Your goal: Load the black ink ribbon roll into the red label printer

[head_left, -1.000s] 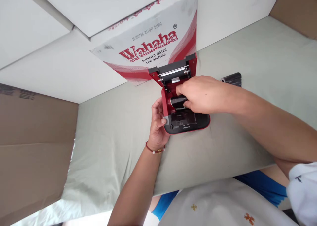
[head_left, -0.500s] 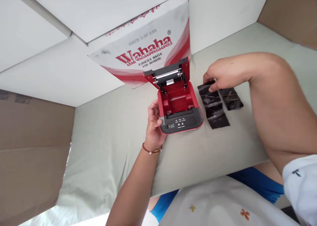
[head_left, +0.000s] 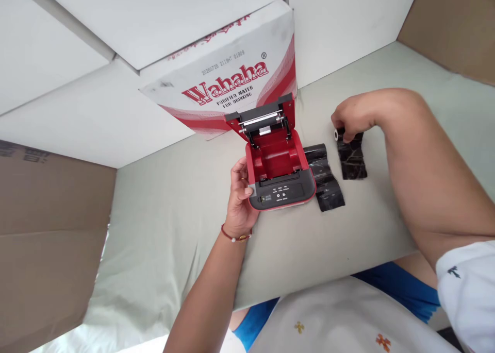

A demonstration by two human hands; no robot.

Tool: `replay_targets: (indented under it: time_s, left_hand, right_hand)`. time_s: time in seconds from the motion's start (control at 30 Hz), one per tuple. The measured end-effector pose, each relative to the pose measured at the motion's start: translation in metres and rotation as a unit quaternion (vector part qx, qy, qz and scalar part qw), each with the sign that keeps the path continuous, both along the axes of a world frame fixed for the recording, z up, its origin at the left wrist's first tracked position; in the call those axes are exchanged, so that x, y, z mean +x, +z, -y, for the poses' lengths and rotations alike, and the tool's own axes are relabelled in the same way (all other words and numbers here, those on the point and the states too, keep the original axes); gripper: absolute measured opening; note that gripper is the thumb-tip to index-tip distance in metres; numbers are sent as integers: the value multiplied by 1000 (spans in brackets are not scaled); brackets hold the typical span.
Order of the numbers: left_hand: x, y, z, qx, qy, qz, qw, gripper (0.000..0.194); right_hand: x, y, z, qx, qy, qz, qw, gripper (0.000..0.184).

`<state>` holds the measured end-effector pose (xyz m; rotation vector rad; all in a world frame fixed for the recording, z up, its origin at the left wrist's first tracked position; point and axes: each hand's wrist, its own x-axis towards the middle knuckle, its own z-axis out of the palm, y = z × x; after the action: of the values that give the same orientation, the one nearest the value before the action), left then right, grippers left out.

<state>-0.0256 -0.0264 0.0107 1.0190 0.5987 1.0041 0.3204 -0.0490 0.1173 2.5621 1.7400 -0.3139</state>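
Observation:
My left hand [head_left: 242, 193] grips the left side of a small red and black label printer [head_left: 284, 190], thumb on its front corner. The printer's lid [head_left: 263, 118] stands raised, and its red roll bay [head_left: 278, 160] holds nothing. Over to the right, my right hand [head_left: 348, 118] has its fingers closed round a small roll of black marbled film [head_left: 351, 160]; the white core shows at the roll's left end and a loose strip hangs toward me. Between the printer and that roll lies another black film piece [head_left: 330, 192], its left edge tucked against the printer's side.
A white and red Wahaha water carton [head_left: 228, 80] stands right behind the printer, against white panels [head_left: 340, 28]. Brown cardboard boxes flank the surface, one at left [head_left: 54, 239] and one at far right [head_left: 456, 33]. A pale green cloth [head_left: 174, 214] covers the surface.
My right hand has moved right with its black roll, away from the other film piece. That piece has shifted left against the printer. My left hand and the printer have stayed put.

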Motion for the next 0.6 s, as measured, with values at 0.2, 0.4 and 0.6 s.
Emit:
replay_targets:
  time_s: [0.2,0.4,0.6]
  left_hand:
    - [1,-2,0,-3,-2,9,1000,71]
    - [2,-1,1,8,-1,0,1000,67]
    - [4,-2,3,11,14,-4,1000,65]
  right_hand:
    - [-2,65,45,-38,145,-78,986,63]
    - [-62,105,41,-22,360,-192,913,31]
    - [-129,74,18,-23,244,-40,969,34]
